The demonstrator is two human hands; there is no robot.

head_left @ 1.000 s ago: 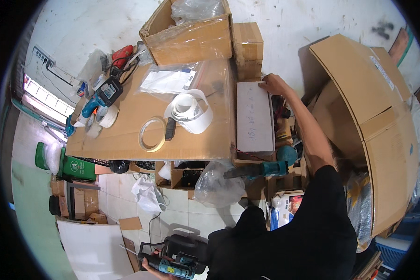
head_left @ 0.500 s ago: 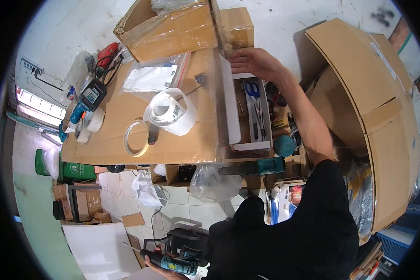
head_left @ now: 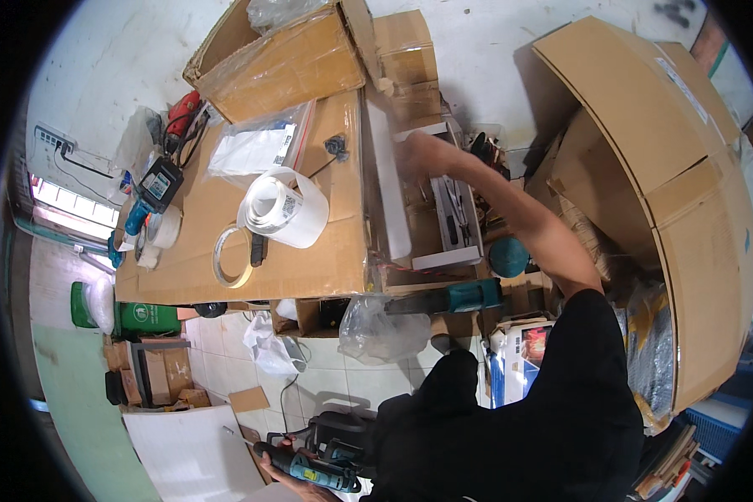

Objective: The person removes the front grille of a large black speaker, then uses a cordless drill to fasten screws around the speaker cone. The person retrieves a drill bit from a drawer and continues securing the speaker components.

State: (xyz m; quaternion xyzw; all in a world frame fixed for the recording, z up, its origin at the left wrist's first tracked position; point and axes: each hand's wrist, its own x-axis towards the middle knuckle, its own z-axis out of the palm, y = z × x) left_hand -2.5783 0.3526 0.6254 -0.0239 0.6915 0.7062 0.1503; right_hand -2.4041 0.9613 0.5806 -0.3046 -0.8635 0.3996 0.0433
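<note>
Below the near left corner of the cardboard-topped table (head_left: pixel 184 272), a green bin (head_left: pixel 148 316). On the table's left end, a teal-and-black power tool (head_left: pixel 159 186) beside some tape rolls (head_left: pixel 169 227). Farther right on the table, a pale yellow tape ring (head_left: pixel 218 261) and a clear bag (head_left: pixel 263 138) with white paper inside. In front of the table, low over the floor, left hand (head_left: pixel 286 480) with fingers curled around a drill-like tool (head_left: pixel 324 474) (thin bit pointing off to the left). Near the table's right edge, a white label roll (head_left: pixel 305 219). Along that same table edge, a raised lid (head_left: pixel 386 180), then right hand (head_left: pixel 422 155) above an open white box (head_left: pixel 445 258); too blurred to tell finger state or contact. In the box, right of the table, slim tools (head_left: pixel 452 230). Well right of the table, a large open carton (head_left: pixel 704 226).
</note>
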